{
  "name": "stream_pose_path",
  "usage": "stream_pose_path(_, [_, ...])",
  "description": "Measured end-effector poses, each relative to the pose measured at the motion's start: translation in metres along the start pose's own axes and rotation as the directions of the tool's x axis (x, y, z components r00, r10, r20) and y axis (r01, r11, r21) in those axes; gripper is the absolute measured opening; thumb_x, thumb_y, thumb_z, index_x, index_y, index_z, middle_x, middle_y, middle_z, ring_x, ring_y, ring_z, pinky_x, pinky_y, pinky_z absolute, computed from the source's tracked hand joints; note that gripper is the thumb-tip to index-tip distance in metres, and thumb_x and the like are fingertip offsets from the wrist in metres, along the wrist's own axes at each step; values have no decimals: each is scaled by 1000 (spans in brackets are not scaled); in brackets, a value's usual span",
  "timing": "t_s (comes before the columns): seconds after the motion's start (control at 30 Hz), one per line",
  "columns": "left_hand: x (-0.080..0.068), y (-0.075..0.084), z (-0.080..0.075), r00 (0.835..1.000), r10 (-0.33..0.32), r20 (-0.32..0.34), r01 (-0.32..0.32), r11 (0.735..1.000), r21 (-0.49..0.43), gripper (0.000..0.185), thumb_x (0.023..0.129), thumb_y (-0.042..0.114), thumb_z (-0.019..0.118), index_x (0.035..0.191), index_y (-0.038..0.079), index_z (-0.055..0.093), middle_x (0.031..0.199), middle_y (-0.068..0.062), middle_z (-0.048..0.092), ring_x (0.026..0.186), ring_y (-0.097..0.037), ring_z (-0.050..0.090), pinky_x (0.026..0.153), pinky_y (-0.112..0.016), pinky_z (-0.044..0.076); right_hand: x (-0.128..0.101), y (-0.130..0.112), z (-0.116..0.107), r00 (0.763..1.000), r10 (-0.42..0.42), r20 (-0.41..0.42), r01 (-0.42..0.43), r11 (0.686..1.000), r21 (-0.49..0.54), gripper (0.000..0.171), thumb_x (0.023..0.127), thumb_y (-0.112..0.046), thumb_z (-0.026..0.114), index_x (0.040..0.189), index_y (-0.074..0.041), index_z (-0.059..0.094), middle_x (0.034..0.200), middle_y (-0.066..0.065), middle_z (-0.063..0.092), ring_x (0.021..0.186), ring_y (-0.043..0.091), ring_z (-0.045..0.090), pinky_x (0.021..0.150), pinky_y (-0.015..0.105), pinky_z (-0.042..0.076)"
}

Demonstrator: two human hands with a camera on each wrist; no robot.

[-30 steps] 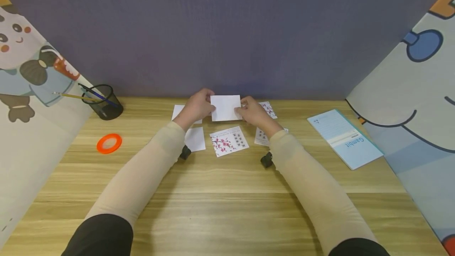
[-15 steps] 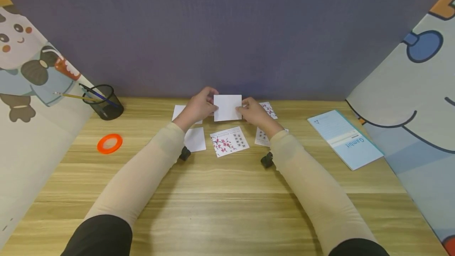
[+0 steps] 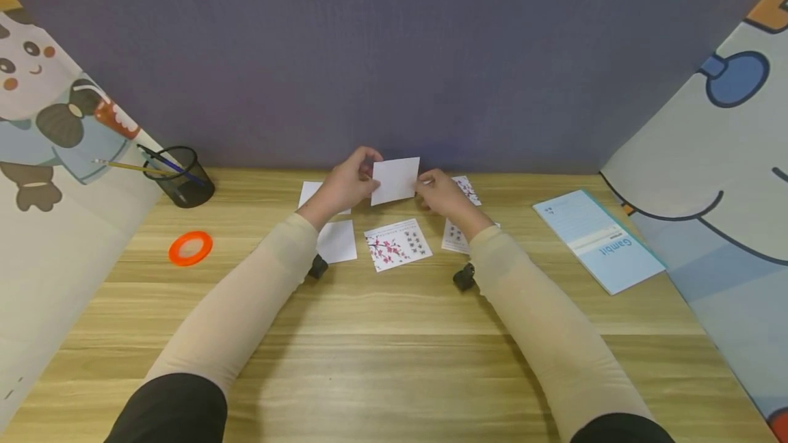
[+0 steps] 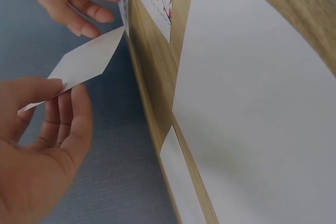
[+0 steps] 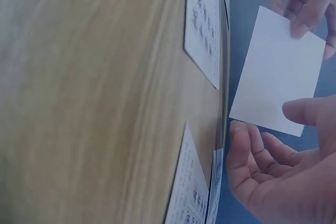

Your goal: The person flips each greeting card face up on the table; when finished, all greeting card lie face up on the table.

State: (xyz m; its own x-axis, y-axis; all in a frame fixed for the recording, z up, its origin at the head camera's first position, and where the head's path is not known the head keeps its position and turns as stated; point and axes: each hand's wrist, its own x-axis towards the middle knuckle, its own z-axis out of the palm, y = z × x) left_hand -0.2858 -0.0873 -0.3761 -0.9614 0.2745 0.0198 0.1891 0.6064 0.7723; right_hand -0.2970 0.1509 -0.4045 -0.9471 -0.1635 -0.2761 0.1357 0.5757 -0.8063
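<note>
- Head view: my left hand pinches the small blank white paper card by its left edge, lifted above the light wooden table. My right hand, fingers loosely curled, is at its right edge; contact unclear. The blossom-printed sticker sheet lies flat below, untouched.
- Left wrist view: thumb and fingers clamp the card's end.
- Right wrist view: right hand half open, thumb near the card, not gripping. I judge the card handling is midway.

A black mesh pen pot holding pencils stands at ten o'clock on the wooden table; an orange tape ring lies nearer, at nine; a pale blue booklet lies at three o'clock
</note>
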Motion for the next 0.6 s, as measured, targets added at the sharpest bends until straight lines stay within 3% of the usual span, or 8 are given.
stream_pose_path(0.13, [0,0,0,999,39,-22,-39,999,33,45,103,12,67,142,22,48,121,-12,66,104,-28,65,89,-42,56,0,0,-2,1000,-4,-15,5,998,60,54,114,-46,44,151,-7,48,132,14,67,106,26,70,93,40,63])
stream_pose_path(0.3, [0,3,3,995,79,-54,-77,996,44,43,101,7,65,139,19,50,114,-11,64,99,-27,61,84,-40,53,0,-1,-4,1000,17,-14,-13,978,209,57,115,-50,37,143,-3,53,122,13,65,87,19,68,78,32,63])
stream_pose_path(0.6, [1,5,7,991,119,-64,-118,993,25,38,98,-1,60,132,14,51,125,-15,71,104,-28,68,77,-35,59,3,-3,-7,998,50,42,-61,935,350,66,115,-56,23,136,-3,58,117,7,65,86,17,68,70,27,61])
